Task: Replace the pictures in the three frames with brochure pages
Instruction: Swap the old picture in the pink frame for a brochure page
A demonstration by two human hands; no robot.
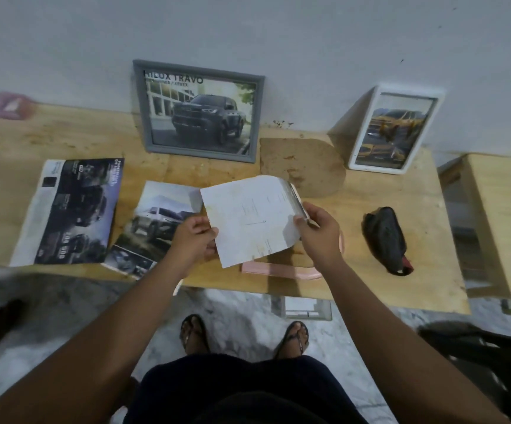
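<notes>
Dark shorts and two sandalled feet are seen lowest in the view, below the near edge of the light wooden table; above that edge a white stained paper sheet is held off the surface by both hands; the left hand is clamped on its lower left edge, and the right hand is pinched on its curling right edge, where a glossy strip is glimpsed that cannot be identified; a pink rectangular frame lies flat on the table directly beneath the sheet and is mostly hidden by it; a grey-rimmed frame and a white-rimmed frame are propped against the wall, each with a vehicle page inside, so two of the three are judged done; the sheet is taken to be the old picture from the pink frame, and it is best lifted level and set well aside, clear of the open brochure with the silver vehicle beside the left hand and the dark printed brochure page further left, so that old and new papers are not mixed; a black fabric pouch lies to the right.
</notes>
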